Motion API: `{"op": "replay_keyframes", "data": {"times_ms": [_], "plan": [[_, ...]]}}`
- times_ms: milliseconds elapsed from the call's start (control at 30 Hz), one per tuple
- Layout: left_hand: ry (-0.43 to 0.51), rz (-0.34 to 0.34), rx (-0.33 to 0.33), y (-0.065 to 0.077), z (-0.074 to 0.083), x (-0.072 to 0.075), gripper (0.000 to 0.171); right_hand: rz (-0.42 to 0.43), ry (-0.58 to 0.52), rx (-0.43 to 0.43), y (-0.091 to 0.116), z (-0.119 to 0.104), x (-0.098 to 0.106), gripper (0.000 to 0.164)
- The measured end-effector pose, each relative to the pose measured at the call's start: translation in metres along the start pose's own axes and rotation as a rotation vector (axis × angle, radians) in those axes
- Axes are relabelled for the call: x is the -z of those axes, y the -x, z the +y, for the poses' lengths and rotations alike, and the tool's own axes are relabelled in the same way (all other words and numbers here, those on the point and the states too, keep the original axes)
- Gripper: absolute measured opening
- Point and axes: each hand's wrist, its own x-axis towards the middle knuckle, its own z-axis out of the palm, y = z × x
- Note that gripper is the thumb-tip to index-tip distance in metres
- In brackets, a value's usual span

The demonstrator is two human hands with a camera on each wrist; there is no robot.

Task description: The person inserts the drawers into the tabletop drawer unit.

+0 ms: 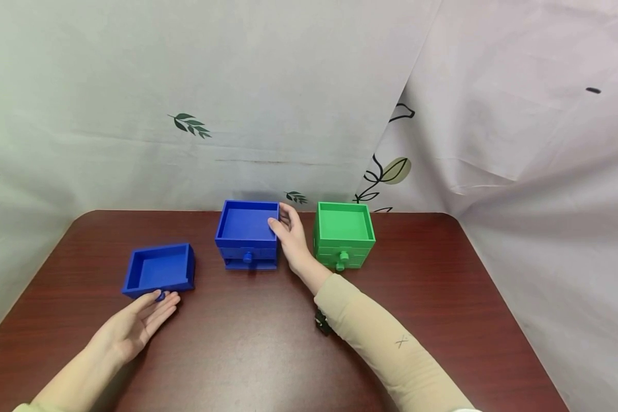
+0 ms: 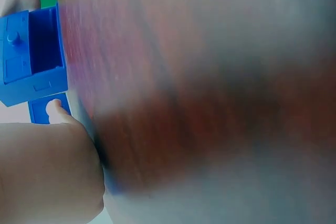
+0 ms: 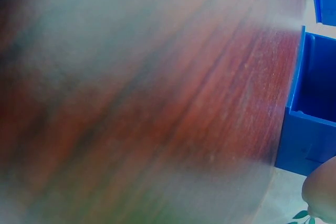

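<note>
A small blue chest of drawers (image 1: pixel 247 252) stands at the back of the table, with a round knob on its upper drawer and an open slot below. At its right side, my right hand (image 1: pixel 292 237) grips the chest, thumb over the top rim and fingers along the outer wall. A blue drawer (image 1: pixel 158 269) is at the left, apart from the chest. My left hand (image 1: pixel 134 326), palm turned up, pinches that drawer's knob between thumb and fingers. Whether the drawer touches the table I cannot tell. The left wrist view shows the chest's open slot (image 2: pixel 46 40).
A green chest of drawers (image 1: pixel 344 234) with knobs in front stands right of my right hand. A small dark object (image 1: pixel 321 322) is partly covered by the right sleeve. Behind the brown table (image 1: pixel 226 355) hangs a pale leaf-printed cloth (image 1: pixel 268 103).
</note>
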Motion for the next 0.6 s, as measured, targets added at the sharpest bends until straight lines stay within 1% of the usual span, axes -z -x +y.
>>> {"op": "replay_keyframes", "data": {"times_ms": [167, 300, 400, 600], "plan": [[-0.031, 0.014, 0.005, 0.002, -0.005, -0.001, 0.030, 0.000, -0.001, 0.000, 0.000, 0.000, 0.000, 0.060], [-0.066, 0.046, 0.013, 0.004, -0.009, -0.002, 0.026, 0.003, -0.005, 0.002, 0.000, 0.000, 0.000, 0.060], [-0.085, 0.058, 0.022, 0.004, -0.012, -0.003, 0.024, 0.005, -0.004, 0.006, -0.001, 0.001, 0.000, 0.059], [-0.120, 0.064, 0.029, 0.005, -0.019, -0.007, 0.025, -0.002, -0.004, 0.016, -0.001, 0.001, 0.000, 0.059]]}}
